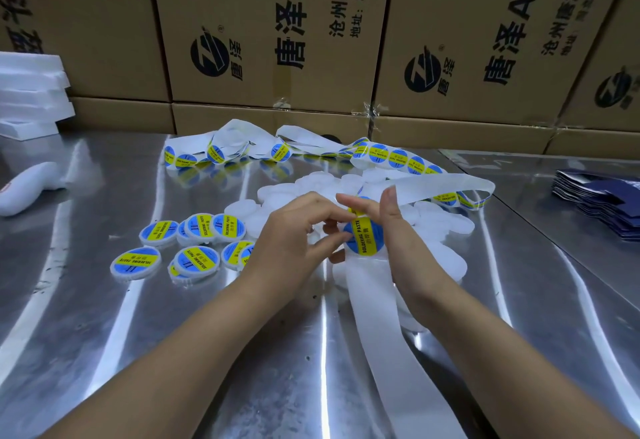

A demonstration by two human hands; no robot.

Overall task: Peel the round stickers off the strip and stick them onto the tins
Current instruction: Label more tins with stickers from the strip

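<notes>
The person is working just above the desk (104, 334), with both hands meeting over the strip (391, 334). The strip is running up from the near edge to the hands and then looping away to the right, probably so that the next sticker (364, 237) is always arriving where the fingers are.

The right hand (394, 230) is standing edge-on with its thumb pointing up. Its fingers are curling round the strip and holding it taut, which gives the backing something to peel against. The left hand (294, 237) is reaching in from the left, palm down, with fingers bent. Its thumb and forefinger are pinching the sticker's left edge, apparently lifting it off the backing. The sticker is sitting between the two hands, face up, and seems mostly attached to the strip.

The labelled tins (197, 260) are lying in a loose group to the left, set apart from the rest, likely as finished work. The blank tins (446, 223) are piling up behind and beside the hands, within easy reach for the next one. Whether a tin is already lying under the fingers cannot be told. Boxes (270, 22) are standing along the back.
</notes>
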